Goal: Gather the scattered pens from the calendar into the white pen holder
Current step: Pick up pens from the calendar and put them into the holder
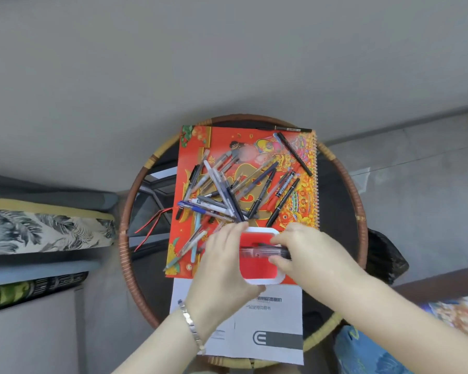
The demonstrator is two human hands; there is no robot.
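Round rattan-rimmed table (123, 255), red calendar (192, 168) and white printed sheet (254, 319) flat on top.

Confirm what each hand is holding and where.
Left hand grips the white pen holder by its left side. Right hand pinches a bundle of pens at its right end, across the holder's opening.

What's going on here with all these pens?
A person is tidying pens off a red calendar on a round table. The left hand grips the white pen holder at the calendar's near edge, while the right hand holds a bundle of pens sideways over its opening. Many loose pens lie scattered on the calendar.
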